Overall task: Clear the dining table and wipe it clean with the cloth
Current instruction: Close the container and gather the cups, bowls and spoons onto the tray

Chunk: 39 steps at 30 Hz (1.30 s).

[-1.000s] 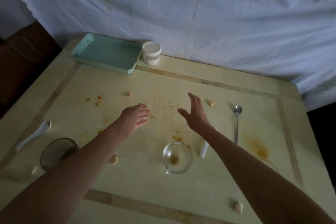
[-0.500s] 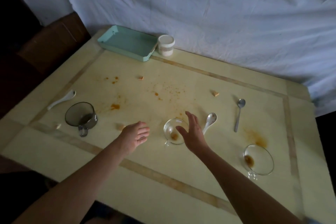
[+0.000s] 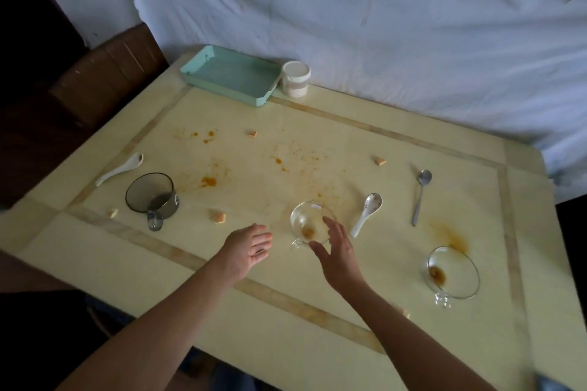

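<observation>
The cream dining table (image 3: 286,327) carries orange stains and several crumbs. A clear glass cup (image 3: 306,222) with brown residue stands near the middle; my right hand (image 3: 336,252) hovers open at its near right rim, fingers spread. Just left of that cup my left hand (image 3: 249,247) is open and holds nothing. A dark glass mug (image 3: 151,195) sits at the left, a second clear cup (image 3: 452,273) at the right. Two white ceramic spoons (image 3: 367,213) (image 3: 120,168) and a metal spoon (image 3: 420,195) lie on the table. No cloth is in view.
A mint green tray (image 3: 203,71) and a white lidded jar (image 3: 296,78) stand at the far edge against a white sheet (image 3: 381,25). A brown wooden chair back (image 3: 104,73) is beyond the left corner. Crumbs (image 3: 219,217) lie scattered.
The view has pulled back and shifted left, so more of the table shows. Both hands have drawn nearer to me, and my right hand now reaches the clear cup's rim.
</observation>
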Motion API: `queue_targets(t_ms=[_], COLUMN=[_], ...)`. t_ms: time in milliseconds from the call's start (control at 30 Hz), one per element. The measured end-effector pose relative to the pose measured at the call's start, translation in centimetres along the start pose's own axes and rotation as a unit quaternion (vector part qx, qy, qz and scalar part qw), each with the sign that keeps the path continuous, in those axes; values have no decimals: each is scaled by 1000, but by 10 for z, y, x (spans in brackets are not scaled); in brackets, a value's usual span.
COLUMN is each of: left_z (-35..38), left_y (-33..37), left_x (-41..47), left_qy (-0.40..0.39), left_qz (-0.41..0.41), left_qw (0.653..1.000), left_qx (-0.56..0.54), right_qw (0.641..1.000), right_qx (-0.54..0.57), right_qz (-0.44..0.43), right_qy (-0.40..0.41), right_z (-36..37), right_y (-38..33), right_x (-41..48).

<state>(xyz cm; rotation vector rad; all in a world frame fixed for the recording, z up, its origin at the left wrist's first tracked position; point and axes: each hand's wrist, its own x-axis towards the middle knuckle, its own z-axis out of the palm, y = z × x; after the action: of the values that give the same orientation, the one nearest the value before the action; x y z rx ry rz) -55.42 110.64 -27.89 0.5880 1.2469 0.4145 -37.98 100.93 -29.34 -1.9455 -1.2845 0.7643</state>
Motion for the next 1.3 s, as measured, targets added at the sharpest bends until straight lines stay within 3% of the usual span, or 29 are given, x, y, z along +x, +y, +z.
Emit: queue_targets(t_ms=[133,267,367,433,600,800,900,1000,1133,1300], left_z=[-1,-14,-15,-10,3,12,13,17,26,36], left_y=[5,10,9,6,-6,-13,-12,-10,-7,-8], left_x=[7,11,15,14,26,35,36,36,35,35], left_qy=[5,9,16,19,26,29,32,39,54,70], left_qz=[-4,-2,-2,0,-11,-23,-29,-34,-45,-51], left_qw=[1000,1000,1000,999,995,993,993,994,996,995], left_qx=[7,15,27,44,91,112,111,94,62,40], right_qw=[997,962,933,929,924,902,899,911,948,935], right_qx=[22,37,-2,-26,-48,-53,32,161,187,185], right_qz=[43,197,316,343,366,410,409,336,247,301], right_qy=[64,186,171,135,98,124,151,175,76,-12], right_z=[-3,-21,-32,-32,-19,-14,-19,-29,-34,-14], right_y=[0,17,44,55,71,73,70,51,21,22], right_x=[7,33,51,57,76,91,92,78,31,10])
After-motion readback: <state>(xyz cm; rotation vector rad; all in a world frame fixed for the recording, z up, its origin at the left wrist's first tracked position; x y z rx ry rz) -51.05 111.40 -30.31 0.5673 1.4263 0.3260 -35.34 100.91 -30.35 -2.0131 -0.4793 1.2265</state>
